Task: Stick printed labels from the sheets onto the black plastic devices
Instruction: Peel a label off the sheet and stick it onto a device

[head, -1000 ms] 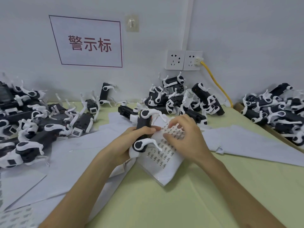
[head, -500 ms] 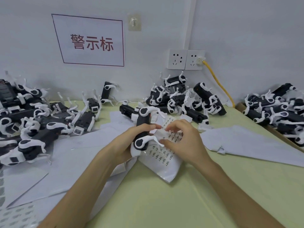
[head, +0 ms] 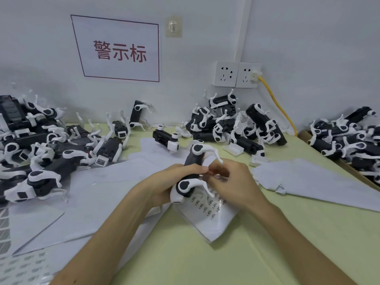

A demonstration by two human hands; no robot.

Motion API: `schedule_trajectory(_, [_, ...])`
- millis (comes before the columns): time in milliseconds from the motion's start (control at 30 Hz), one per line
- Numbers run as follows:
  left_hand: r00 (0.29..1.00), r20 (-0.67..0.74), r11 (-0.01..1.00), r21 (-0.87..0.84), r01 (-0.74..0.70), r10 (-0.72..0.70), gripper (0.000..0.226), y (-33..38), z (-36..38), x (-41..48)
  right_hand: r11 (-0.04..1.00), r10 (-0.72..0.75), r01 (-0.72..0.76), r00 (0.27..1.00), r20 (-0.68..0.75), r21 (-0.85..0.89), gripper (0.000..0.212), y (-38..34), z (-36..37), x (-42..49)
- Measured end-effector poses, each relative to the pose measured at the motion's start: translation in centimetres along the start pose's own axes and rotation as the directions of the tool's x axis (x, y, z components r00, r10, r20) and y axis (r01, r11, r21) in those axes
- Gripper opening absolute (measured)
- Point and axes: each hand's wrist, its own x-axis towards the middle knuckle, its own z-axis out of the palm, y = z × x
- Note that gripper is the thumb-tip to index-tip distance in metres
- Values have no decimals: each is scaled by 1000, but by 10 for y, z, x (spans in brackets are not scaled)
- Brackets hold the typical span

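One black device point(head: 192, 167) sits tilted just above the label sheet point(head: 211, 217) on the worktop point(head: 226, 256), with the left grip point(head: 164, 182) wrapped round its body. Right grip point(head: 232, 182) is bunched at the device's side; cannot tell whether it pinches a label. Judged step: applying a label. Next move calls for pressing it flat and square, then picking a fresh unit from the heaped devices point(head: 232, 124).
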Motion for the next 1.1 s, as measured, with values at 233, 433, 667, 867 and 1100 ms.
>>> schedule_trajectory(233, [986, -66, 980, -111, -163, 156, 43, -2, -4, 6, 990, -26, 7, 991, -129, -144, 25, -1, -1, 3])
schedule_trajectory(433, [976, -104, 973, -111, -201, 190, 47, -4, 0, 6, 994, 7, -24, 987, -163, -102, 22, -3, 0, 1])
schedule_trajectory(667, [972, -143, 971, -123, -206, 188, 49, -3, -1, 5, 999, 50, -48, 989, -141, 16, 13, -3, -1, 2])
schedule_trajectory(867, [973, -44, 973, -46, -228, 226, 44, -3, 2, 2, 989, 133, -122, 981, -139, 83, 16, -1, -2, 3])
schedule_trajectory(1100, [978, 4, 978, -12, -211, 211, 46, -3, 1, 4, 987, 128, -105, 973, -191, 124, 29, 0, 0, 3])
